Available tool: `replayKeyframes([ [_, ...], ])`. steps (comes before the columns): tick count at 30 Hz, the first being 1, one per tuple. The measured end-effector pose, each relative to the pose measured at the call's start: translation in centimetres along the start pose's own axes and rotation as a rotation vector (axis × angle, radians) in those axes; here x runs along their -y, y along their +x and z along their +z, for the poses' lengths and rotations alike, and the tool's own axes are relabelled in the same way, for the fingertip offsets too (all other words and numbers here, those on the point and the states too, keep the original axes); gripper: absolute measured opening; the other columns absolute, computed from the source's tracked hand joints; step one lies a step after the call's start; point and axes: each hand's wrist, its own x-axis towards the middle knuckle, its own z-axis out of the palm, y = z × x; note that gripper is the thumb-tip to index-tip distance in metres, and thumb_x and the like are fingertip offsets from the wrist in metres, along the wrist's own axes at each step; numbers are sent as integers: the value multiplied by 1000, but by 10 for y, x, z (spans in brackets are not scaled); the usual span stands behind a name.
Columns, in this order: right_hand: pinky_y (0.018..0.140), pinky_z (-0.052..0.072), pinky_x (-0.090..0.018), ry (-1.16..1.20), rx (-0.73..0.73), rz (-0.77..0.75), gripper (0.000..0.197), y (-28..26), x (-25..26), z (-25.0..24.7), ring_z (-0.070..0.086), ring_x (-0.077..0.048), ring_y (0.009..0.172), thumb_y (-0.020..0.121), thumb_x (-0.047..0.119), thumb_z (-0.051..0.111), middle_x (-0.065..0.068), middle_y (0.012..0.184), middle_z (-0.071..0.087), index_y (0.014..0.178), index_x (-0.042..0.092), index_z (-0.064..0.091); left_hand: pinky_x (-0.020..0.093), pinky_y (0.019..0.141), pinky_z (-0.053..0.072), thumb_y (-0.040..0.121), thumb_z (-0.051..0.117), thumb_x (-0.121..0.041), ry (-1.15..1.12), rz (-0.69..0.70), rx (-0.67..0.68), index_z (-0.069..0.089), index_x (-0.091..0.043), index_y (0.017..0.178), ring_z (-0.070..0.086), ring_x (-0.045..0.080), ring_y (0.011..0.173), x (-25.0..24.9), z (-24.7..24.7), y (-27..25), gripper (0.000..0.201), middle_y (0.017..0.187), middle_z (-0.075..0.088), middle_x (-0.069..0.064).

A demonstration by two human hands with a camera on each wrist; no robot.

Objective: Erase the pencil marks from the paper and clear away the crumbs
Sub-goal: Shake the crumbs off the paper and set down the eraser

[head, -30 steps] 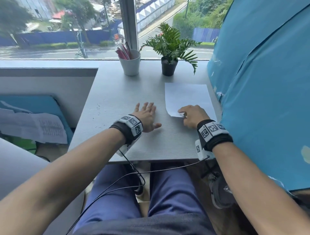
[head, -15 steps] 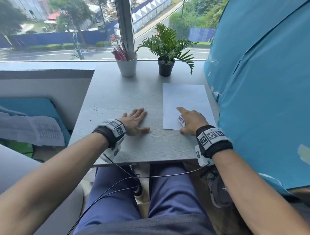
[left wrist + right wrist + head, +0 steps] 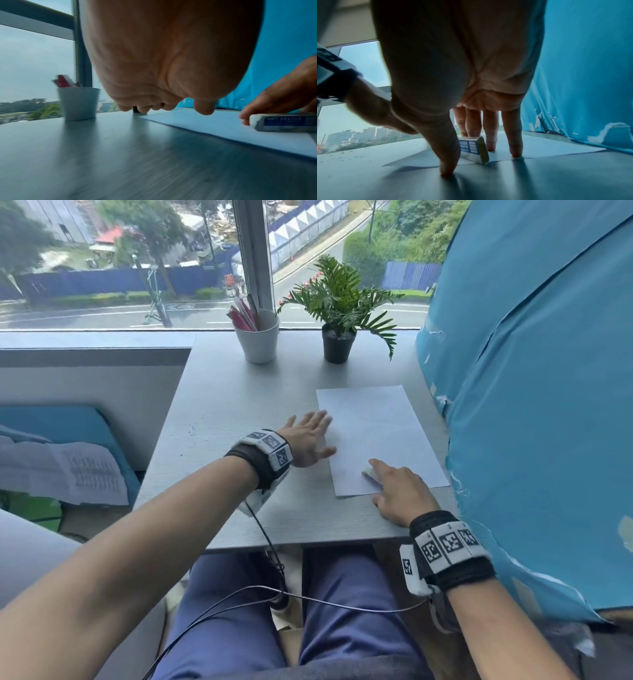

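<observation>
Paper (image 3: 373, 433): a plain white sheet lying flat on the grey table (image 3: 239, 412), toward the 3 o'clock side, its long edges running roughly from 6 to 12 o'clock; no pencil marks can be made out on it from the head view.
Eraser (image 3: 284, 123): a small white block in a blue printed sleeve, lying on the paper near its 7 o'clock corner; the lettering is too blurred to read.
Right hand (image 3: 400, 494): over the near end of the paper, fingers extended downward; index and middle fingertips rest on top of the eraser, ring and little fingertips touch the paper beside it, and the thumb (image 3: 448, 159) touches the bare table just off the sheet. It presses rather than grips.
Left hand (image 3: 308, 440): flat and spread, palm down, at the 9 o'clock edge of the paper, fingertips reaching onto the sheet; it holds nothing.
Crumbs (image 3: 346, 154): small dark specks scattered on the table at 9 o'clock from the paper.
Cup (image 3: 257, 337): white, holding pens, at 12 o'clock by the window.
Plant (image 3: 337, 313): green, in a black pot, just beside the cup.
</observation>
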Motion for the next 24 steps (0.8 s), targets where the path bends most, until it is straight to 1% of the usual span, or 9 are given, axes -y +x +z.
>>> replayKeyframes([
  [4, 95, 46, -39, 2, -23, -10, 56, -6, 1, 6, 57, -31, 113, 90, 26, 60, -6, 129, 58, 141, 22, 36, 49, 122, -5, 104, 25, -52, -2, 119, 71, -9, -20, 158, -13, 20, 152, -42, 8, 29, 71, 164, -18, 0],
  [8, 92, 47, -39, 4, -43, -2, 56, -10, 0, 9, 59, -30, 111, 92, 28, 58, -3, 130, 57, 142, 24, 33, 52, 122, -4, 102, 24, -58, 9, 75, 115, -7, -24, 159, -12, 19, 152, -35, 8, 48, 73, 164, -17, -4],
  [13, 89, 49, -41, 21, -62, 9, 56, -11, -1, 11, 60, -29, 107, 92, 32, 56, 0, 128, 57, 142, 26, 31, 52, 120, -3, 97, 27, -68, -46, -181, 34, -11, -19, 158, -13, 19, 152, 16, 5, 43, 86, 164, -20, -1],
  [16, 87, 48, -41, 24, -63, 10, 58, -9, 0, 14, 61, -29, 107, 92, 33, 55, 1, 128, 56, 144, 27, 29, 52, 121, -3, 92, 24, -76, -8, -369, 91, -10, -12, 157, -10, 25, 153, 36, -2, 37, 97, 165, -17, 6],
  [18, 86, 49, -41, 22, -69, 0, 58, -8, 3, 14, 61, -29, 106, 92, 34, 54, 1, 127, 56, 144, 27, 30, 52, 121, -4, 90, 23, -79, 38, -484, 89, -7, -6, 157, -10, 29, 152, 36, -7, 36, 103, 165, -14, 11],
  [19, 86, 49, -41, 23, -71, 4, 57, -9, 3, 14, 61, -30, 106, 92, 34, 54, 1, 127, 56, 143, 27, 30, 51, 121, -5, 91, 25, -77, 46, -470, 53, -6, -6, 157, -10, 29, 152, 28, -9, 38, 102, 165, -14, 12],
  [20, 85, 49, -41, 22, -72, 8, 57, -9, 3, 13, 61, -30, 106, 92, 34, 54, 1, 126, 56, 143, 27, 31, 51, 121, -5, 93, 27, -74, 45, -388, 6, -5, -7, 157, -10, 29, 152, 17, -10, 40, 99, 165, -14, 11],
  [22, 84, 49, -41, 13, -71, 12, 56, -11, 1, 13, 62, -30, 105, 91, 35, 54, 1, 125, 57, 141, 28, 31, 51, 121, -6, 97, 28, -66, 46, -123, -32, -6, -14, 158, -13, 25, 152, -15, -8, 47, 87, 165, -18, 5],
  [24, 84, 49, -40, 13, -68, 17, 56, -11, 1, 12, 62, -31, 105, 90, 35, 55, 1, 126, 58, 141, 29, 32, 50, 121, -7, 100, 27, -61, 33, 80, 12, -6, -20, 159, -14, 22, 152, -47, -4, 57, 79, 164, -18, 0],
])
